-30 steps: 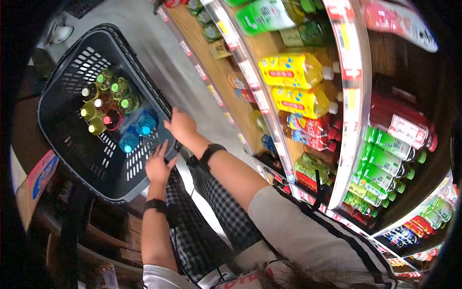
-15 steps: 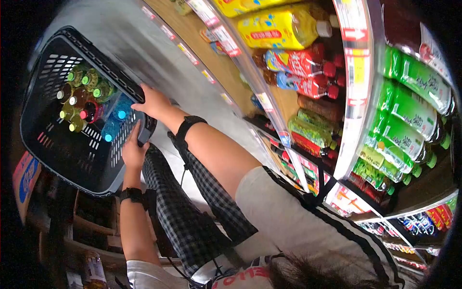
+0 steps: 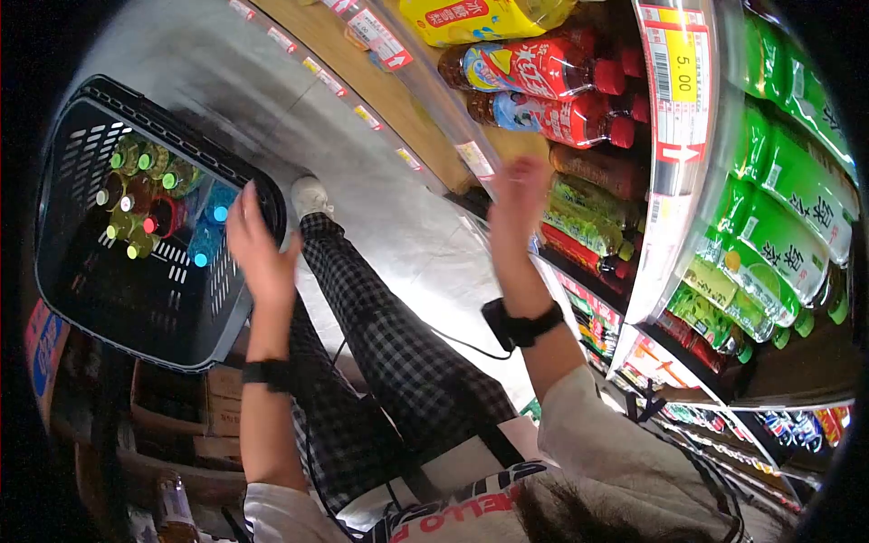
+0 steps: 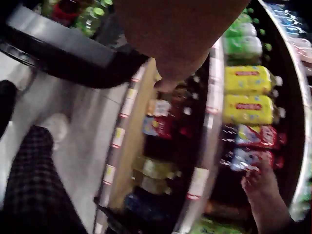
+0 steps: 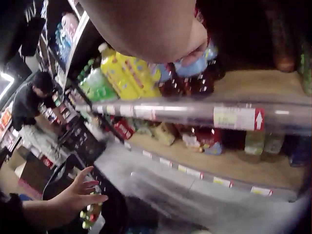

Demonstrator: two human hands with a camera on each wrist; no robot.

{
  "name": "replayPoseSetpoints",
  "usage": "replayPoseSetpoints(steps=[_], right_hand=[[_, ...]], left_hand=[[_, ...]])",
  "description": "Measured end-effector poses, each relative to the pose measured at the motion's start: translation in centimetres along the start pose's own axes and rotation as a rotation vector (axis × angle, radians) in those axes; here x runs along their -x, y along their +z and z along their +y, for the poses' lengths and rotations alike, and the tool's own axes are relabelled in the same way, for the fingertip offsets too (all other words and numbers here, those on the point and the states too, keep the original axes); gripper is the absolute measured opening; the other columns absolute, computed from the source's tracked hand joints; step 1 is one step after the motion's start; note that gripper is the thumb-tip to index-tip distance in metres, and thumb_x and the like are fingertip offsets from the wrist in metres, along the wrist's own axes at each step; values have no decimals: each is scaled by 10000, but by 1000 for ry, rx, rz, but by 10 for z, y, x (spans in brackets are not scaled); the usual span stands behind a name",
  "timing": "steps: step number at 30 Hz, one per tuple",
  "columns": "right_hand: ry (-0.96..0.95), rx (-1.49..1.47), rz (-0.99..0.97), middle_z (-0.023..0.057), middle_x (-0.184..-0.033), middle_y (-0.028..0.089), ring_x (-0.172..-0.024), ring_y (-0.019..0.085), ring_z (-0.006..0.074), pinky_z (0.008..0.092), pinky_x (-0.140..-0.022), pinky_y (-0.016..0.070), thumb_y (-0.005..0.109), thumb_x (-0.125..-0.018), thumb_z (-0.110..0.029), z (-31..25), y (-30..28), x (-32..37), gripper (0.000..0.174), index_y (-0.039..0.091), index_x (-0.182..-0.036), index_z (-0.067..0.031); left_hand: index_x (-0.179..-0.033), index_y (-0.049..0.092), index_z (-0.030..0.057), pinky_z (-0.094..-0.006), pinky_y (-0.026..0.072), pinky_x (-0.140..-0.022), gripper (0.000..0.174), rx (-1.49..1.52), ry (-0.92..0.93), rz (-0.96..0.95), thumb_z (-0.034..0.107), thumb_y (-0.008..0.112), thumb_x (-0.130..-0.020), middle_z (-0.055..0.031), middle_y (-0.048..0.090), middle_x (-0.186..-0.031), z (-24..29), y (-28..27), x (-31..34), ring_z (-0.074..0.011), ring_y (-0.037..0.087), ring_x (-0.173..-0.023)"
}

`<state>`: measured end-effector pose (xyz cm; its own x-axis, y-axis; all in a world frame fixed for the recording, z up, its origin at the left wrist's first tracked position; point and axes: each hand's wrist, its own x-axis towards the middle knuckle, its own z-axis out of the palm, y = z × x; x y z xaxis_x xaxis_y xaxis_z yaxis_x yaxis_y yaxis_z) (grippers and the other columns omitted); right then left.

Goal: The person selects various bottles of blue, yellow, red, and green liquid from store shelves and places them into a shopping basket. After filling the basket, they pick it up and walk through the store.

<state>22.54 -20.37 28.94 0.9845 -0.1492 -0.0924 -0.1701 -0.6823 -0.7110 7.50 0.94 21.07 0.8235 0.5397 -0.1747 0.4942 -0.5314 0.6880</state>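
1. Shop aisle; shelving (image 3: 424,131) edged with price labels (image 3: 679,81).
2. Bottles (image 3: 170,215) are grouped caps-up in the basket (image 3: 100,303), likely for stability.
3. Left hand (image 3: 262,258) is held spread by the basket; contact unclear.
4. Right hand (image 3: 520,199) blurred near red-capped bottles (image 3: 543,68); grip cannot be told.

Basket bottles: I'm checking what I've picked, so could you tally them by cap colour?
Green caps: 3
White caps: 2
Yellow caps: 2
Blue caps: 2
Red cap: 1
Total visible: 10
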Motion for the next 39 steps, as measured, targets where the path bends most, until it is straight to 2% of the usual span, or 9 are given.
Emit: replayPoseSetpoints(steps=[2, 4, 7, 8, 10, 15, 22, 32, 39], right_hand=[[-264, -79, 256, 68, -927, 537, -809, 508, 121, 246, -691, 421, 583, -762, -29, 9, -29, -31, 277, 423, -987, -39], [-106, -327, 281, 66, -963, 530, -855, 503, 118, 239, -741, 408, 602, -757, -29, -28, -36, -41, 390, 374, -1073, -16], [-319, -337, 207, 74, -947, 536, -840, 510, 132, 249, -754, 403, 585, -779, -79, -36, -26, -62, 230, 492, -980, -17], [-198, -262, 175, 77, -934, 551, -825, 524, 131, 244, -746, 413, 586, -775, -67, -41, -27, -61, 205, 509, -954, -2], [38, -113, 110, 82, -910, 582, -794, 551, 130, 234, -730, 431, 587, -767, -43, -50, -29, -58, 158, 544, -902, 26], [-183, -107, 209, 105, -972, 557, -899, 552, 177, 287, -764, 458, 647, -655, 71, -57, -28, -25, 413, 496, -1036, 30], [-367, 56, -17, 106, -1076, 488, -976, 491, 274, 384, -880, 382, 809, -479, -186, -83, -19, 64, 676, 501, -1068, -57], [-333, -167, -686, 157, -1097, 480, -993, 486, 296, 331, -840, 402, 736, -601, -143, -129, 134, 156, 515, 506, -1054, -55], [-364, -82, -899, 138, -853, 518, -761, 537, 319, 367, -657, 448, 692, -649, -173, -122, 215, 213, 401, 495, -988, -90]], left_hand=[[-1196, 367, 8, -396, 282, -950, 630, 155, 115, -37, 5, 633, -625, -174, 419, -1186, 56, 7, -16, -342, 383, -1102], [-1188, 375, 11, -393, 285, -947, 604, 360, 232, -49, 24, 621, -637, -174, 415, -1192, 108, 30, -25, -340, 386, -1102], [-1195, 358, 3, -382, 297, -943, 611, 617, 346, -144, 50, 617, -643, -176, 414, -1193, 173, 61, -43, -348, 383, -1104], [-1199, 351, 3, -377, 301, -942, 621, 707, 364, -175, 59, 620, -643, -178, 413, -1193, 188, 67, -49, -351, 381, -1105], [-1205, 344, 8, -370, 305, -941, 637, 676, 355, -232, 64, 627, -637, -176, 410, -1197, 211, 78, -54, -351, 375, -1113], [-1242, 319, 66, -422, 306, -907, 711, 714, 314, -229, 96, 640, -608, -144, 386, -1227, 210, 78, -38, -323, 345, -1137], [-1223, 338, 63, -430, 300, -914, 781, 832, 286, -233, 133, 698, -534, -148, 380, -1231, 139, 14, -9, -319, 342, -1151], [-1067, 461, 42, -409, 320, -925, 630, 470, 51, -11, 86, 713, -491, -143, 503, -1066, -48, -104, -9, -336, 436, -1063], [-1031, 494, 53, -410, 328, -923, 578, 279, -74, -6, -15, 681, -488, -142, 509, -1068, -154, -128, 15, -334, 433, -1071]])
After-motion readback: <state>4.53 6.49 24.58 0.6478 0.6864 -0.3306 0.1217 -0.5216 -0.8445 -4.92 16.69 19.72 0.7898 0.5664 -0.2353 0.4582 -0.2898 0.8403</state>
